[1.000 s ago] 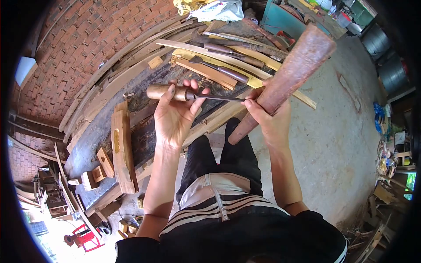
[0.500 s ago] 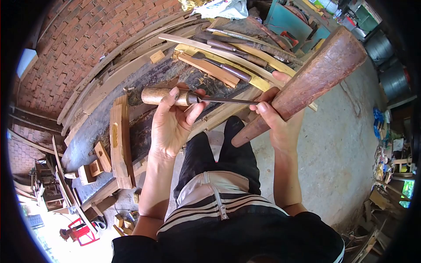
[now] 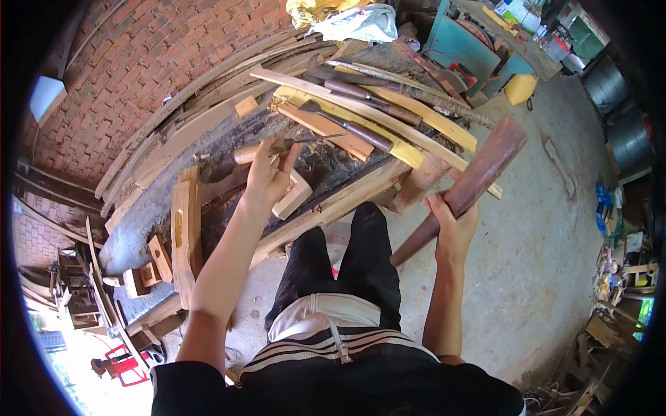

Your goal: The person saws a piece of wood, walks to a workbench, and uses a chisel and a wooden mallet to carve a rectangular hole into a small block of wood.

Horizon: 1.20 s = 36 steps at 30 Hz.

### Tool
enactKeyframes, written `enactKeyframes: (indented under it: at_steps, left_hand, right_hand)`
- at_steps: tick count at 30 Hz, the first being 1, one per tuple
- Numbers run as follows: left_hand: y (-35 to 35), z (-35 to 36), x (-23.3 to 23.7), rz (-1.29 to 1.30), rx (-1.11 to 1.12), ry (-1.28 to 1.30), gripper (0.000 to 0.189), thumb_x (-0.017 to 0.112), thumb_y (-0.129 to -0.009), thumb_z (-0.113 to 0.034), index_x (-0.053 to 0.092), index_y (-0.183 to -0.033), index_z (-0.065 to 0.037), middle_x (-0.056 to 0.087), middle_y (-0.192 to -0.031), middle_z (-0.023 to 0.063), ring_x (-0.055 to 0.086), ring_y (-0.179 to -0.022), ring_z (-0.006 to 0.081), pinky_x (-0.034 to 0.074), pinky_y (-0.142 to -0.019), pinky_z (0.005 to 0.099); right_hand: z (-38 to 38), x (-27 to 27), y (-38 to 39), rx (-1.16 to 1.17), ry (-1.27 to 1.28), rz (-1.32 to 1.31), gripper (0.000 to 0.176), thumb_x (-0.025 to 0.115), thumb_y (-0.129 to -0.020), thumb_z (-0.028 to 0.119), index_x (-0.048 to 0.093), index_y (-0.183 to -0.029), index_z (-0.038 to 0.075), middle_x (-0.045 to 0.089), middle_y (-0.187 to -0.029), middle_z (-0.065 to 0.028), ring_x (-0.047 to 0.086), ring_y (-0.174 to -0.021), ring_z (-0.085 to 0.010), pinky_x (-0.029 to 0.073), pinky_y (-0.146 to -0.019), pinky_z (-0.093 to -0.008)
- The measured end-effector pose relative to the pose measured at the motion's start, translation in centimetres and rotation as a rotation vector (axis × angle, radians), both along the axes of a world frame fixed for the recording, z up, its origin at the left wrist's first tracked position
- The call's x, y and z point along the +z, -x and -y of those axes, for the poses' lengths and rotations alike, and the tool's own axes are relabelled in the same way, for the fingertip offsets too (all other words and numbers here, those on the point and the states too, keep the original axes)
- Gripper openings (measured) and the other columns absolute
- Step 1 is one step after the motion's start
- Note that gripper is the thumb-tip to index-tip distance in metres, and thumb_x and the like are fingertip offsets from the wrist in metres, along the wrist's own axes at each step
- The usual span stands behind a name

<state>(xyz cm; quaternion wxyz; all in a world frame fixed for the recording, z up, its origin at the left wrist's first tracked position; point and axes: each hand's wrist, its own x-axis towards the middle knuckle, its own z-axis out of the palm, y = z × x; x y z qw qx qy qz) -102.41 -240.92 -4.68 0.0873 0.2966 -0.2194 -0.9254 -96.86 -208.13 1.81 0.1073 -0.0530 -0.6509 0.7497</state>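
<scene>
My left hand [image 3: 269, 170] is closed on the wooden handle of a chisel [image 3: 311, 139], whose thin dark blade points right over the bench. My right hand [image 3: 454, 222] grips a long reddish-brown wooden mallet [image 3: 489, 163], its thick end up and to the right, its narrow end down near my knee. Just below the chisel lies a pale L-shaped wood piece [image 3: 294, 197]. A second chisel [image 3: 368, 135] with a wide blade rests on wood strips beyond my left hand.
A thick mortised wood block [image 3: 184, 236] and small blocks [image 3: 161, 258] lie at the bench's left. Long planks [image 3: 173, 135] line the back by the brick wall [image 3: 159, 62]. A teal machine [image 3: 461, 45] stands at the upper right.
Both hands have moved apart; the chisel tip has left my right fingers. The chisel has moved out over the bench, and the mallet is lower and farther from my face. The L-shaped piece now shows.
</scene>
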Motion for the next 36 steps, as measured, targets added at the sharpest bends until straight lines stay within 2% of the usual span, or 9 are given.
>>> enactKeyframes:
  at_steps: [6,16,23,26,28,30,32,33,36]
  left_hand:
    - [10.9,-3.9,0.1,0.06,-0.104,0.036,0.021,0.069,-0.094,-0.021,0.062,-0.091,-0.002,0.064,-0.094,0.0099,0.067,-0.085,0.0209,0.065,-0.074,0.0262]
    - [12.2,-11.2,5.7,-0.02,-0.293,0.136,0.028,0.071,-0.092,-0.029,0.063,-0.087,-0.003,0.065,-0.081,0.0057,0.067,-0.073,0.0141,0.06,-0.057,0.0173]
    - [17.1,-12.6,3.9,0.014,-0.366,0.308,0.036,0.068,-0.094,-0.031,0.057,-0.112,-0.002,0.059,-0.11,0.0098,0.063,-0.095,0.017,0.063,-0.079,0.0246]
    - [25.2,-12.2,1.2,-0.024,-0.494,0.162,0.038,0.06,-0.1,-0.025,0.047,-0.125,0.0,0.05,-0.126,0.0173,0.058,-0.112,0.027,0.061,-0.091,0.0287]
    - [31.1,-12.5,-0.7,0.019,-0.526,0.261,0.038,0.057,-0.101,-0.023,0.044,-0.128,0.0,0.051,-0.125,0.0197,0.058,-0.11,0.0307,0.061,-0.092,0.0317]
    - [35.9,-12.9,-2.1,0.028,-0.499,0.377,0.028,0.061,-0.098,-0.018,0.052,-0.117,0.0,0.057,-0.114,0.0145,0.062,-0.094,0.0293,0.067,-0.073,0.0364]
    - [41.2,-13.3,-5.5,0.07,-0.447,0.376,0.03,0.065,-0.095,-0.015,0.052,-0.117,0.001,0.057,-0.112,0.0158,0.064,-0.089,0.0296,0.067,-0.069,0.0373]
    - [42.4,-14.1,-5.8,0.079,-0.397,0.401,0.027,0.06,-0.098,-0.012,0.049,-0.116,0.005,0.056,-0.11,0.0232,0.064,-0.093,0.0335,0.067,-0.074,0.0376]
    - [44.6,-15.1,-7.5,0.115,-0.356,0.453,0.025,0.059,-0.098,-0.008,0.048,-0.115,0.007,0.056,-0.111,0.0246,0.065,-0.095,0.0362,0.068,-0.073,0.0392]
  right_hand:
    - [-4.3,-3.5,0.4,-0.123,-0.047,0.132,0.049,0.069,-0.079,0.005,0.051,-0.125,-0.003,0.065,-0.082,-0.0083,0.067,-0.073,-0.0168,0.049,-0.068,-0.0267]
    - [-7.3,-6.6,3.0,-0.154,-0.078,0.248,0.052,0.069,-0.079,0.006,0.05,-0.126,-0.003,0.066,-0.082,-0.0083,0.067,-0.075,-0.0168,0.049,-0.068,-0.027]
    - [-7.9,-8.6,3.8,-0.147,-0.107,0.3,0.052,0.071,-0.079,0.006,0.051,-0.126,-0.002,0.066,-0.084,-0.0068,0.066,-0.076,-0.0146,0.049,-0.07,-0.027]
    - [-7.9,-9.6,4.0,-0.179,-0.109,0.333,0.045,0.071,-0.077,0.003,0.053,-0.118,-0.001,0.065,-0.084,-0.0069,0.064,-0.074,-0.0147,0.05,-0.07,-0.0286]
    - [-8.0,-10.3,4.2,-0.202,-0.12,0.332,0.039,0.071,-0.076,0.001,0.053,-0.111,-0.001,0.065,-0.083,-0.0069,0.062,-0.073,-0.0146,0.05,-0.07,-0.0298]
    - [-8.2,-10.8,4.3,-0.197,-0.115,0.346,0.042,0.071,-0.076,0.0,0.053,-0.113,0.0,0.063,-0.085,-0.0062,0.062,-0.075,-0.0151,0.05,-0.071,-0.0296]
    - [-8.3,-11.4,4.2,-0.207,-0.134,0.339,0.042,0.069,-0.077,0.001,0.053,-0.116,-0.001,0.064,-0.085,-0.0071,0.063,-0.074,-0.0157,0.051,-0.071,-0.0297]
    - [-8.2,-11.4,4.7,-0.212,-0.15,0.348,0.043,0.067,-0.078,0.001,0.052,-0.118,-0.001,0.064,-0.084,-0.008,0.065,-0.073,-0.0162,0.051,-0.071,-0.0298]
    - [-7.8,-10.8,5.7,-0.236,-0.11,0.417,0.042,0.069,-0.075,-0.001,0.053,-0.114,0.0,0.061,-0.083,-0.0046,0.06,-0.076,-0.014,0.049,-0.07,-0.0295]
